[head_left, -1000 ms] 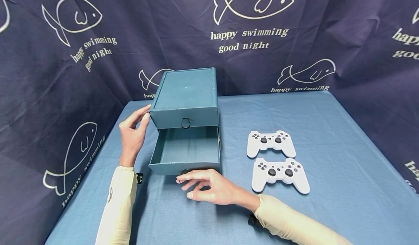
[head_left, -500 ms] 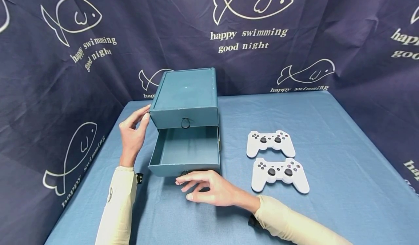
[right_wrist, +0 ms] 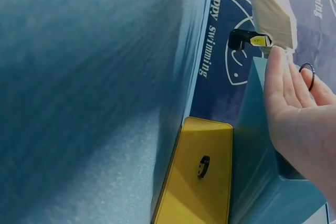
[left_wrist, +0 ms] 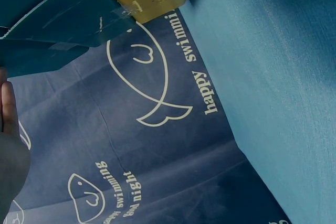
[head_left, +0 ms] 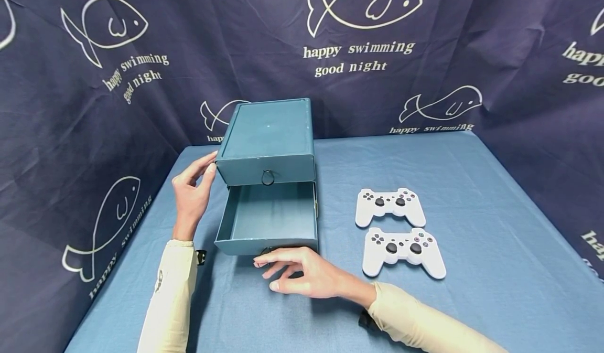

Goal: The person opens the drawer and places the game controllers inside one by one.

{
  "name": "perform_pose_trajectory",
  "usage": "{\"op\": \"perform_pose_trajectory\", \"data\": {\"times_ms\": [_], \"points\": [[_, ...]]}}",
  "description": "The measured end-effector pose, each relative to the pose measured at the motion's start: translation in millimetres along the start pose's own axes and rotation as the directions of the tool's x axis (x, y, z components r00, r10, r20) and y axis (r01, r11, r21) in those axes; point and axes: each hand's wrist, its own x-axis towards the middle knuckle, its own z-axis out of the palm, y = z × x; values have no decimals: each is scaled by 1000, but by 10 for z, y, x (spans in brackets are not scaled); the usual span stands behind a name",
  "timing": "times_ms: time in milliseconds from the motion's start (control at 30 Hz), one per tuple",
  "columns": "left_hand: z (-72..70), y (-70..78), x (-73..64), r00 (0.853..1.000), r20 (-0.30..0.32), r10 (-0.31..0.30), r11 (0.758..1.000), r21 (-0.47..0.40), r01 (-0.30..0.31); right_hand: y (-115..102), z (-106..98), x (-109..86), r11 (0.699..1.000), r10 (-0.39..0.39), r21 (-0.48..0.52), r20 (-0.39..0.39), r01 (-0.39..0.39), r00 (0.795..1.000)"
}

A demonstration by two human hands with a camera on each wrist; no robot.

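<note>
A teal drawer box (head_left: 266, 127) stands on the table. Its upper drawer (head_left: 245, 170) is pushed in, a black ring hanging at its front. Below it, the middle drawer (head_left: 273, 214) is pulled out, and its inside looks bare. My left hand (head_left: 192, 193) touches the box's front left edge, fingers along the side and thumb near the corner. My right hand (head_left: 306, 273) is at the middle drawer's front, where an upper finger seems hooked in its black ring pull (right_wrist: 313, 77). The thumb hangs lower, apart from that finger.
Two white game controllers (head_left: 390, 207) lie to the right, one nearer than the other. Beneath the open drawer, a yellow bottom drawer (right_wrist: 202, 145) with a black ring shows in the right wrist view. Dark blue fish-print curtains (head_left: 264, 43) enclose the table (head_left: 443, 174).
The middle drawer's front and my right hand have come very slightly nearer over the second. My left hand and both controllers stay in place.
</note>
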Motion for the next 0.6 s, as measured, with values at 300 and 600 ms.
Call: {"op": "perform_pose_trajectory", "data": {"times_ms": [300,600], "points": [[1,-3,-13,1000,4,0,1000,17,0,14,-7,-58,1000,-26,2,-3,26,1000],[0,-16,-2,1000,-4,2,1000,7,-2,-18,-56,-168,990,-135,-34,0,135,991]]}}
